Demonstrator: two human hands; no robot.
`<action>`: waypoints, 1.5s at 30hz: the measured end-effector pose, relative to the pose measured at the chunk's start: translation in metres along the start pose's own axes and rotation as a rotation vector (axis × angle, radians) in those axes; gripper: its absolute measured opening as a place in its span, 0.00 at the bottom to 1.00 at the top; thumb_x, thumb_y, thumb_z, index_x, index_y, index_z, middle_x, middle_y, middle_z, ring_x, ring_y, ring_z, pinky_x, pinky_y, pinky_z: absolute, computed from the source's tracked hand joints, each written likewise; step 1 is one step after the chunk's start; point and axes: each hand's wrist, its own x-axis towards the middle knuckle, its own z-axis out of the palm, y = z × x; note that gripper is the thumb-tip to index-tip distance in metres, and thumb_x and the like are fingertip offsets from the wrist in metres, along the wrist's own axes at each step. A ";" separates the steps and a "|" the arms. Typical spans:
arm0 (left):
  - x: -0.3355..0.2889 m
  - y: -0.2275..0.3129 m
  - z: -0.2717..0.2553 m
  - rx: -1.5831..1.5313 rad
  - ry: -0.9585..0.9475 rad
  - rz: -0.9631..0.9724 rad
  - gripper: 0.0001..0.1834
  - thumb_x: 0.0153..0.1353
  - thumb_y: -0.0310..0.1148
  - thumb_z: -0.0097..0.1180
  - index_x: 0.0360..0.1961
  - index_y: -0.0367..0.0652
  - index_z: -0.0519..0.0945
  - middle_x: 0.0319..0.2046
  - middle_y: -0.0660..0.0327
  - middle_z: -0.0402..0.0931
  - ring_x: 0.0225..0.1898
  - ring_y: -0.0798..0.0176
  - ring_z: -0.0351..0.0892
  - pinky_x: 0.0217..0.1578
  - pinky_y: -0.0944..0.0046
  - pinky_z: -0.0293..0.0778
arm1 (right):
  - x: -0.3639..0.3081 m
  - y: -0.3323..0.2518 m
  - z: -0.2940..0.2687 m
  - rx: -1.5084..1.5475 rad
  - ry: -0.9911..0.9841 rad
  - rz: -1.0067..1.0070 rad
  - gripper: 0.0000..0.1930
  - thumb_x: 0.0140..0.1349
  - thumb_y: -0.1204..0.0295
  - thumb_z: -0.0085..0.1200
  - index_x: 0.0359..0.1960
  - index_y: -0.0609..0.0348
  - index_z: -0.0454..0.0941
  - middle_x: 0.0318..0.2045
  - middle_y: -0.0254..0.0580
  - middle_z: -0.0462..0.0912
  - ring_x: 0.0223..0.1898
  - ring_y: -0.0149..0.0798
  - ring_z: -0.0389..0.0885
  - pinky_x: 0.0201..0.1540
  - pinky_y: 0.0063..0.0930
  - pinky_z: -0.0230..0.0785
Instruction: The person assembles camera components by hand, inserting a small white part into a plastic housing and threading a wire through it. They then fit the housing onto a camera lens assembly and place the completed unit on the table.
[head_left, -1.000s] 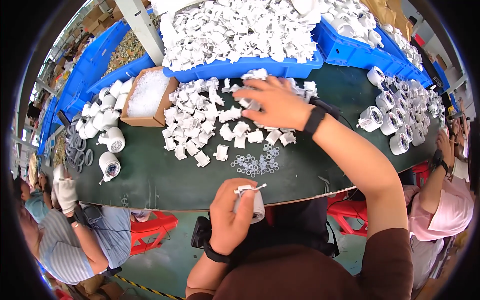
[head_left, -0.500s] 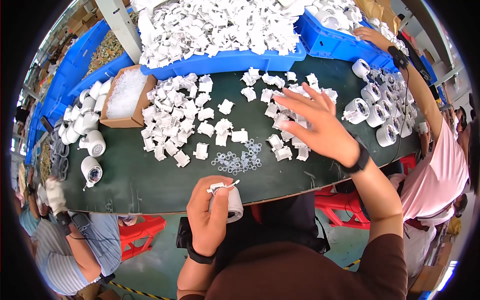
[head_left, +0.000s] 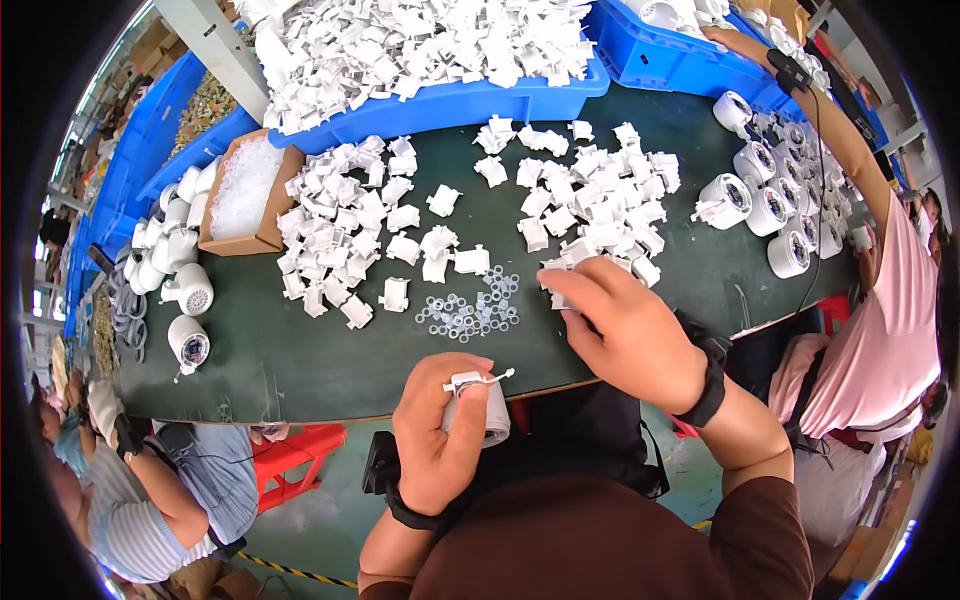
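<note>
My left hand (head_left: 440,430) is wrapped round a white cylindrical housing (head_left: 496,418) at the table's near edge. A small white part sits at the housing's top, and a short white lead (head_left: 497,378) sticks out to the right. My right hand (head_left: 640,335) has its thumb and fingers closed on a small white plastic bracket (head_left: 560,300), at the near side of the right pile of brackets (head_left: 600,200); the fingers hide most of it. Between the hands and the left pile of brackets (head_left: 335,215) lie several translucent rings (head_left: 470,312).
A blue bin (head_left: 440,108) heaped with white brackets stands at the back. At left are a cardboard box (head_left: 265,238) of clear small parts and white housings (head_left: 188,290). More housings (head_left: 765,205) stand at right, near a co-worker's arm (head_left: 850,130). Another person sits at left.
My right hand has come down and nearer from over the right pile, its spread fingers now closed on a bracket. My left hand has shifted slightly right with the housing.
</note>
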 end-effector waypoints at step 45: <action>-0.002 -0.001 0.008 0.431 0.202 0.176 0.18 0.63 0.23 0.49 0.54 0.34 0.80 0.47 0.50 0.81 0.45 0.47 0.73 0.49 0.53 0.70 | -0.015 -0.078 0.050 1.104 0.132 0.359 0.21 0.63 0.89 0.59 0.58 0.64 0.75 0.49 0.39 0.81 0.50 0.30 0.81 0.54 0.27 0.75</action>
